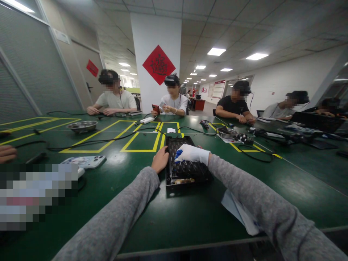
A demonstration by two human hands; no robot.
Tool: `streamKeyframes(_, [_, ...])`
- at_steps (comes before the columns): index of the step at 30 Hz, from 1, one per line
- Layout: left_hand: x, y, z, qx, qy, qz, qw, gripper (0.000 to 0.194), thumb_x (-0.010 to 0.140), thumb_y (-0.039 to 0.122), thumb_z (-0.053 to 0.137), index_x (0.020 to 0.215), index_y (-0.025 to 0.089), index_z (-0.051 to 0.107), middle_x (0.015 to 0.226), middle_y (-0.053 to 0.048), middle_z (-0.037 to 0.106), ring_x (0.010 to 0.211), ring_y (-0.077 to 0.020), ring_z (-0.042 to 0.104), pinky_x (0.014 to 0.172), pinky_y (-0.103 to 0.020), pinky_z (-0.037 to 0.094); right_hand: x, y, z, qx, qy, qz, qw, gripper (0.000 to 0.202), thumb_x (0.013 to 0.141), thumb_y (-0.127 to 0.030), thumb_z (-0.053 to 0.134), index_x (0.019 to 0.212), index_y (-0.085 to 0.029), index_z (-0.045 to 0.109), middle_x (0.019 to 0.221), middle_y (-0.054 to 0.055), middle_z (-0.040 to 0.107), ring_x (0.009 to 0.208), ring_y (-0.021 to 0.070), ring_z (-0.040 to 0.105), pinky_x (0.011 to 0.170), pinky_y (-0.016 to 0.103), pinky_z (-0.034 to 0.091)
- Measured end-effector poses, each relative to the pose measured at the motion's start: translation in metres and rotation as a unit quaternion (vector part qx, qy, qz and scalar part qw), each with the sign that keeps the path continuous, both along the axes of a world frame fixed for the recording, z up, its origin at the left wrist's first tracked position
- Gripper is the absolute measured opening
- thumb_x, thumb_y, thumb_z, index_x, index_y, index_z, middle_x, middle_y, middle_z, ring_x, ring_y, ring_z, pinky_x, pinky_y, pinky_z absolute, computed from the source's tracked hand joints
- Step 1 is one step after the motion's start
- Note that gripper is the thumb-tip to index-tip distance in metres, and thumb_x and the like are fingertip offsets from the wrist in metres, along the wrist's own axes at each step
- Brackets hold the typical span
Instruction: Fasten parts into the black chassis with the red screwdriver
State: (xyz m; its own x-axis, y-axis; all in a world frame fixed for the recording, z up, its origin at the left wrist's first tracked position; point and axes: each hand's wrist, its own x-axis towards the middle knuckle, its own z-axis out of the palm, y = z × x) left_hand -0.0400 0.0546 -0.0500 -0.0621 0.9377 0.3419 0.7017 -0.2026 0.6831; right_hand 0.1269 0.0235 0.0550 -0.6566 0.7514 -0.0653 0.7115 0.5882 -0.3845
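A black open-topped case (178,184) stands on the green table before me. Inside it lies a black panel (187,169) with rows of round shapes, and tan parts (185,181) show in a gap at its near end. My left hand (160,160), bare, is closed against the left wall of the case, its fingertips partly hidden. Over the panel is my right hand (191,153), in a white glove with blue on the fingers. Its fingers are curled down onto the panel, and their tips are partly hidden.
A phone (94,162) lies to the left, and a white cloth (239,212) is under my right forearm. Metal bowls (82,125), black cables (108,140) and yellow tape outlines (140,150) spread across the table. Several people sit opposite; another person's hand (7,153) is at far left.
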Motion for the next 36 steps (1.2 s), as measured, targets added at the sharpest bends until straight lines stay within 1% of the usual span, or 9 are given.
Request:
streamKeyframes(4, [0.000, 0.002, -0.001, -0.001, 0.000, 0.003, 1.000, 0.048, 0.077, 0.021, 0.036, 0.125, 0.016, 0.045, 0.130, -0.009, 0.048, 0.120, -0.0215, 0.042, 0.100, -0.035, 0.033, 0.004, -0.027, 0.009, -0.041, 0.004, 0.056, 0.998, 0.015, 0.064, -0.020, 0.062, 0.074, -0.011, 0.068, 0.069, 0.001, 0.065, 0.061, 0.0095, 0.051, 0.058, 0.018, 0.039])
streamKeyframes(7, [-0.001, 0.003, -0.002, 0.001, -0.001, 0.004, 1.000, 0.048, 0.077, 0.020, 0.036, 0.124, 0.017, 0.045, 0.129, -0.008, 0.049, 0.120, -0.0215, 0.043, 0.100, -0.036, 0.033, 0.000, -0.038, 0.012, -0.070, -0.004, 0.078, 0.994, 0.017, 0.066, -0.020, 0.061, 0.078, -0.012, 0.069, 0.075, 0.001, 0.067, 0.062, 0.0088, 0.052, 0.059, 0.017, 0.040])
streamKeyframes(10, [-0.001, 0.004, -0.003, 0.004, 0.000, 0.004, 1.000, 0.048, 0.077, 0.020, 0.037, 0.124, 0.017, 0.045, 0.128, -0.008, 0.049, 0.119, -0.0218, 0.043, 0.099, -0.036, 0.034, -0.003, -0.037, 0.009, -0.092, -0.023, 0.101, 0.990, 0.020, 0.067, -0.024, 0.061, 0.080, -0.012, 0.070, 0.075, 0.002, 0.067, 0.062, 0.0087, 0.053, 0.058, 0.016, 0.041])
streamKeyframes(14, [-0.001, 0.004, -0.003, 0.005, 0.001, 0.005, 1.000, 0.048, 0.076, 0.020, 0.038, 0.123, 0.017, 0.046, 0.128, -0.008, 0.049, 0.119, -0.0223, 0.043, 0.099, -0.036, 0.034, -0.002, -0.027, 0.001, -0.092, -0.031, 0.130, 0.987, 0.024, 0.063, -0.030, 0.064, 0.080, -0.014, 0.069, 0.071, 0.000, 0.066, 0.060, 0.0088, 0.053, 0.056, 0.016, 0.041])
streamKeyframes(19, [-0.001, 0.005, -0.003, 0.002, 0.001, 0.005, 1.000, 0.049, 0.076, 0.020, 0.038, 0.124, 0.017, 0.046, 0.129, -0.008, 0.049, 0.120, -0.0223, 0.043, 0.100, -0.036, 0.033, -0.002, -0.026, 0.000, -0.085, -0.050, 0.125, 0.987, 0.028, 0.058, -0.032, 0.068, 0.079, -0.014, 0.069, 0.072, 0.000, 0.066, 0.060, 0.0090, 0.054, 0.057, 0.017, 0.041])
streamKeyframes(24, [-0.001, 0.006, -0.004, 0.003, 0.001, 0.007, 1.000, 0.049, 0.076, 0.021, 0.037, 0.123, 0.017, 0.046, 0.128, -0.007, 0.049, 0.119, -0.0222, 0.043, 0.100, -0.036, 0.034, -0.004, -0.031, 0.006, -0.079, -0.061, 0.127, 0.987, 0.027, 0.059, -0.032, 0.067, 0.078, -0.014, 0.069, 0.070, 0.000, 0.066, 0.058, 0.0089, 0.053, 0.057, 0.017, 0.041])
streamKeyframes(27, [-0.001, 0.006, -0.005, 0.005, 0.002, 0.006, 1.000, 0.049, 0.076, 0.021, 0.037, 0.124, 0.017, 0.045, 0.128, -0.007, 0.049, 0.119, -0.0221, 0.043, 0.099, -0.035, 0.034, -0.006, -0.034, 0.009, -0.061, -0.075, 0.114, 0.989, 0.025, 0.060, -0.031, 0.065, 0.078, -0.013, 0.069, 0.068, 0.000, 0.066, 0.056, 0.0090, 0.053, 0.056, 0.018, 0.040])
streamKeyframes(30, [-0.001, 0.005, -0.005, 0.008, 0.001, 0.004, 1.000, 0.049, 0.076, 0.022, 0.037, 0.124, 0.017, 0.045, 0.128, -0.007, 0.049, 0.120, -0.0217, 0.043, 0.099, -0.035, 0.035, -0.007, -0.035, 0.010, -0.049, -0.091, 0.092, 0.990, 0.028, 0.059, -0.031, 0.066, 0.079, -0.013, 0.069, 0.072, 0.002, 0.066, 0.058, 0.0102, 0.054, 0.055, 0.018, 0.040])
streamKeyframes(36, [-0.001, 0.004, -0.004, -0.002, 0.005, 0.010, 1.000, 0.048, 0.077, 0.023, 0.036, 0.125, 0.018, 0.045, 0.128, -0.008, 0.049, 0.120, -0.0223, 0.043, 0.099, -0.037, 0.034, -0.003, -0.026, 0.004, -0.089, -0.060, 0.074, 0.992, 0.034, 0.054, -0.038, 0.070, 0.079, -0.015, 0.068, 0.073, 0.000, 0.067, 0.062, 0.0114, 0.056, 0.057, 0.019, 0.042])
